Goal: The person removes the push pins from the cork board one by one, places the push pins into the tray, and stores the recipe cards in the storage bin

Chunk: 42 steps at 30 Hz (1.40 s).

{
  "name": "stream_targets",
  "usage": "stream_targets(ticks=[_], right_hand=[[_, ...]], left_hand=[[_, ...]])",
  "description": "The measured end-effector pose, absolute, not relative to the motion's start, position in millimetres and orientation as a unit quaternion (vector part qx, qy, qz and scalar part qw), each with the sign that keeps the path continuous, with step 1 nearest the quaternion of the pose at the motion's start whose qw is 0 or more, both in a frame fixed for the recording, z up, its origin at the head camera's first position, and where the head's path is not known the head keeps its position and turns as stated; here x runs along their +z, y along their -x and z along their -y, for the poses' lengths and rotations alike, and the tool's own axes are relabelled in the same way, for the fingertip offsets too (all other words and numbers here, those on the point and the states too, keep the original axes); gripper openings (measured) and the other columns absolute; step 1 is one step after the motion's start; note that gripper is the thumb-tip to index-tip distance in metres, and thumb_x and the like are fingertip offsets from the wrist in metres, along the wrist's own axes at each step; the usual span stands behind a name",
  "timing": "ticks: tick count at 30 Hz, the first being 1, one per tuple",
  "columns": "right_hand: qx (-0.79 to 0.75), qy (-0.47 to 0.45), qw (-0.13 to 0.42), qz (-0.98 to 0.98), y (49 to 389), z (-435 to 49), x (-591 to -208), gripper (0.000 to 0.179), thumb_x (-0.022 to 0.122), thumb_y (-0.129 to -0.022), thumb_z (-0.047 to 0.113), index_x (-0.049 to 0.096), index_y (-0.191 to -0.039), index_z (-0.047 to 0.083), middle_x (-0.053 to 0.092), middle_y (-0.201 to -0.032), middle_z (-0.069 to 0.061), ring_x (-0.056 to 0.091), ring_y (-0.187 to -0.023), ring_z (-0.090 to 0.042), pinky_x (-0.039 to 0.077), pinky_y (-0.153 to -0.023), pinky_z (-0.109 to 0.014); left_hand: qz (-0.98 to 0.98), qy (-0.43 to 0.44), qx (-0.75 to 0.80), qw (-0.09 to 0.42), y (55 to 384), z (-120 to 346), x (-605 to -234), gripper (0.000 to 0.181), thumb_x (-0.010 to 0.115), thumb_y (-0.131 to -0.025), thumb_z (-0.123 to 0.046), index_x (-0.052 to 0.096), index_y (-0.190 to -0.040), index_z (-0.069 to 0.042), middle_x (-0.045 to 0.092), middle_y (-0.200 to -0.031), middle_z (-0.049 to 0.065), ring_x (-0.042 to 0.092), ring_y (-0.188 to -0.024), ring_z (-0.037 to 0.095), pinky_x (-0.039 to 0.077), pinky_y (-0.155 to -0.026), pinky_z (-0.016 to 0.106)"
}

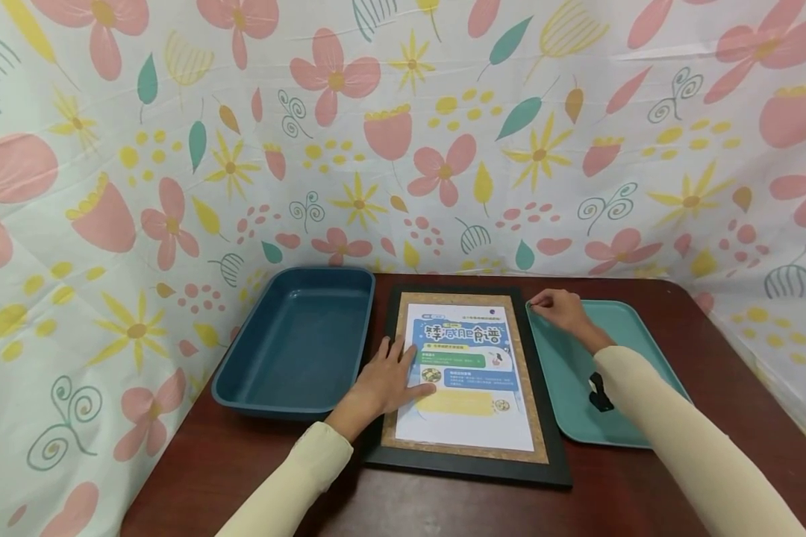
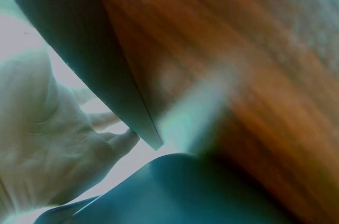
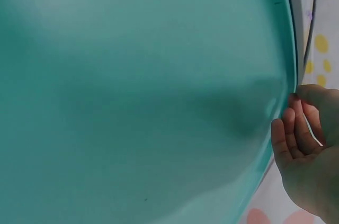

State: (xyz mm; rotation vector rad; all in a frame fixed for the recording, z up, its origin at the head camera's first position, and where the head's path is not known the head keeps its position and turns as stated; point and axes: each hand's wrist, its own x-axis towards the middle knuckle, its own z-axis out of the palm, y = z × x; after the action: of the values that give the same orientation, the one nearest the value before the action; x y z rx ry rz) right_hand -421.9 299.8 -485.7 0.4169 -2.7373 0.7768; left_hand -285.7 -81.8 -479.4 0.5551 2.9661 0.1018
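My left hand (image 1: 391, 379) lies spread on the left side of a printed poster (image 1: 466, 425), its fingers straight and its thumb over the sheet. The white, blue and yellow poster lies on a cork board (image 1: 541, 440) with a black frame. In the left wrist view the palm (image 2: 47, 134) shows beside the dark frame edge (image 2: 100, 60). My right hand (image 1: 564, 309) is at the far left corner of a teal tray (image 1: 598, 358), thumb and index tips pinched together on a tiny thing mostly hidden by them. Those fingertips (image 3: 297, 96) overlap the tray's rim in the right wrist view.
A deep dark-blue bin (image 1: 295, 343) stands left of the board, close to its frame. The teal tray lies right of the board. Behind the brown table (image 1: 443, 507) hangs a flower-printed cloth (image 1: 389, 134). A small black device (image 1: 601, 393) sits at the right wrist.
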Motion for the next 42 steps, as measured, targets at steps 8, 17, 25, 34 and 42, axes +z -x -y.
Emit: stream_targets(ticks=[8, 17, 25, 34, 42], right_hand=[[0.262, -0.134, 0.124, 0.948, 420.8, -305.8, -490.0, 0.014, 0.068, -0.088, 0.01, 0.072, -0.094, -0.003, 0.071, -0.089, -0.019, 0.067, -0.081, -0.032, 0.052, -0.071, -0.045], [0.271, -0.129, 0.094, 0.949, 414.5, -307.5, -490.1, 0.015, 0.067, -0.089, 0.008, 0.072, -0.098, -0.002, 0.07, -0.092, -0.019, 0.065, -0.084, -0.031, 0.052, -0.077, -0.049], [0.268, -0.133, 0.092, 0.95, 413.3, -308.2, -491.0, 0.018, 0.065, -0.091, 0.008, 0.072, -0.104, -0.003, 0.07, -0.098, -0.022, 0.065, -0.087, -0.034, 0.051, -0.078, -0.051], [0.265, -0.144, 0.099, 0.948, 413.2, -310.2, -492.9, 0.021, 0.066, -0.091, 0.011, 0.071, -0.105, -0.003, 0.07, -0.099, -0.02, 0.065, -0.091, -0.036, 0.049, -0.082, -0.053], [0.255, -0.146, 0.115, 0.949, 414.8, -307.1, -486.0, 0.02, 0.068, -0.089, 0.013, 0.072, -0.103, -0.001, 0.071, -0.096, -0.018, 0.066, -0.087, -0.031, 0.05, -0.078, -0.049]], left_hand=[[-0.98, -0.185, 0.034, 0.06, 284.7, 81.3, -479.3, 0.095, 0.034, -0.084, -0.08, 0.018, -0.155, -0.018, 0.009, -0.16, 0.012, 0.007, -0.145, 0.037, 0.029, -0.109, 0.05], [-0.98, -0.187, 0.032, 0.059, 283.3, 80.6, -479.5, 0.095, 0.034, -0.084, -0.08, 0.018, -0.155, -0.019, 0.009, -0.16, 0.012, 0.007, -0.145, 0.037, 0.032, -0.108, 0.05], [-0.98, -0.188, 0.032, 0.06, 282.3, 80.2, -478.9, 0.094, 0.033, -0.084, -0.079, 0.017, -0.155, -0.019, 0.008, -0.16, 0.012, 0.007, -0.145, 0.038, 0.031, -0.109, 0.05], [-0.98, -0.186, 0.028, 0.061, 283.0, 80.9, -482.5, 0.094, 0.034, -0.084, -0.079, 0.018, -0.155, -0.018, 0.009, -0.16, 0.012, 0.008, -0.145, 0.037, 0.031, -0.109, 0.049], [-0.98, -0.186, 0.025, 0.061, 285.2, 80.9, -481.6, 0.095, 0.033, -0.084, -0.079, 0.017, -0.155, -0.019, 0.008, -0.16, 0.012, 0.007, -0.145, 0.037, 0.03, -0.109, 0.049]])
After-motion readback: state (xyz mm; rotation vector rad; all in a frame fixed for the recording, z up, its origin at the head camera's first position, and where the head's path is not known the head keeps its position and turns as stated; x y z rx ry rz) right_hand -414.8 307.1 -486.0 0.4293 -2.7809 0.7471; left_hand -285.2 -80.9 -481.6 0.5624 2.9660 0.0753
